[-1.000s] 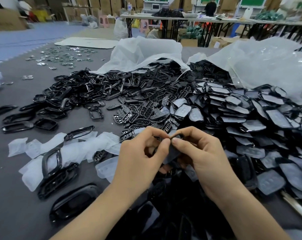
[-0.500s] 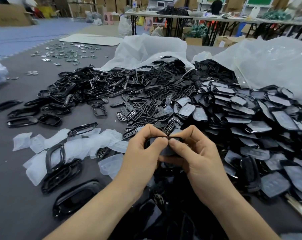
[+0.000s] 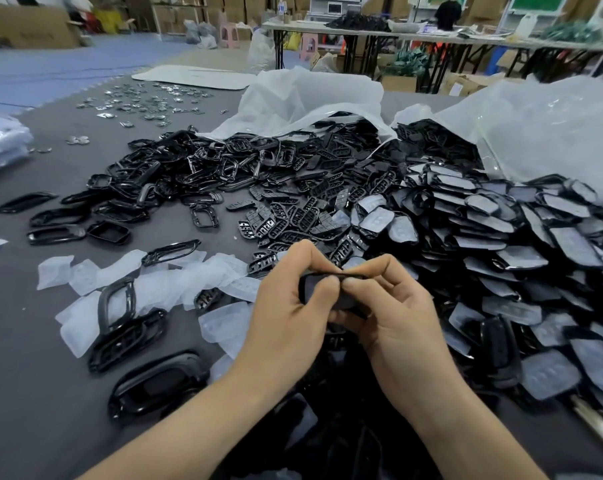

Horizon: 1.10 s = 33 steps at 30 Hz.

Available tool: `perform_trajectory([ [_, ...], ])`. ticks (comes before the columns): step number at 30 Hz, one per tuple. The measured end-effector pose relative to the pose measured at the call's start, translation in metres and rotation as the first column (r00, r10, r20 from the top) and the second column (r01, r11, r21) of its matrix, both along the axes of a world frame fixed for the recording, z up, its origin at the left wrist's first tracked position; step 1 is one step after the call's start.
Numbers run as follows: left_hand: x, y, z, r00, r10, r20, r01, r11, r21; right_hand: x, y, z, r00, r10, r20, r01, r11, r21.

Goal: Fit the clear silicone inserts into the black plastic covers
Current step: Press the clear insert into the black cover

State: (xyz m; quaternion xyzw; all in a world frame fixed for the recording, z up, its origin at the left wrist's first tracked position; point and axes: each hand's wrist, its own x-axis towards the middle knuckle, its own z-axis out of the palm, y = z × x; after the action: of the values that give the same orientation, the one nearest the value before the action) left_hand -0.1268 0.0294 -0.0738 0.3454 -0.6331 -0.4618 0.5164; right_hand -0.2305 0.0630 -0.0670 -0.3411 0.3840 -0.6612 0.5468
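My left hand [image 3: 286, 317], right hand [image 3: 393, 323] both pinched small black plastic cover [image 3: 313, 287]. I guessed: light, stiff, hold rim. Clear floppy silicone inserts [image 3: 175, 282] lay at nine o'clock.

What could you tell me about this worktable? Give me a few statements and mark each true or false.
1. The left hand and right hand hold one black cover together. True.
2. The loose clear inserts lie to the right of the hands. False: they lie to the left; the pile of fitted covers is on the right.
3. White plastic bags lie open behind the piles. True.
4. The left hand rests flat on the table. False: its thumb and fingers pinch the black cover.
5. Small silvery pieces are scattered at the far left. True.
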Motion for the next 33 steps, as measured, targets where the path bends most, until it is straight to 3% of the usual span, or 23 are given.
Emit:
perform_trajectory([
  [4,0.002,-0.001,-0.002,0.996,0.023,0.084,-0.011,0.991,-0.135,-0.001,-0.001,-0.002,0.999,-0.009,0.032,0.009,1.000,0.000],
  [8,0.000,0.000,-0.003,0.998,-0.061,0.014,0.062,0.995,-0.078,-0.001,-0.002,-0.001,0.995,0.012,0.098,-0.015,1.000,0.027],
  [17,0.000,0.001,-0.001,0.996,-0.018,0.090,0.038,0.974,-0.223,0.000,-0.002,0.001,0.995,-0.033,0.098,0.029,0.999,0.043],
  [21,0.000,0.001,-0.001,0.997,-0.075,-0.012,0.074,0.995,-0.072,-0.001,-0.002,0.003,0.994,-0.056,0.094,0.052,0.998,0.036],
  [26,0.001,0.001,0.002,0.996,-0.087,-0.022,0.088,0.996,0.033,-0.004,-0.002,0.004,0.990,-0.114,0.077,0.112,0.993,0.033],
  [33,0.000,0.000,0.005,0.946,-0.186,-0.266,0.250,0.940,0.231,-0.011,-0.005,0.004,0.978,-0.202,0.059,0.197,0.977,0.081],
])
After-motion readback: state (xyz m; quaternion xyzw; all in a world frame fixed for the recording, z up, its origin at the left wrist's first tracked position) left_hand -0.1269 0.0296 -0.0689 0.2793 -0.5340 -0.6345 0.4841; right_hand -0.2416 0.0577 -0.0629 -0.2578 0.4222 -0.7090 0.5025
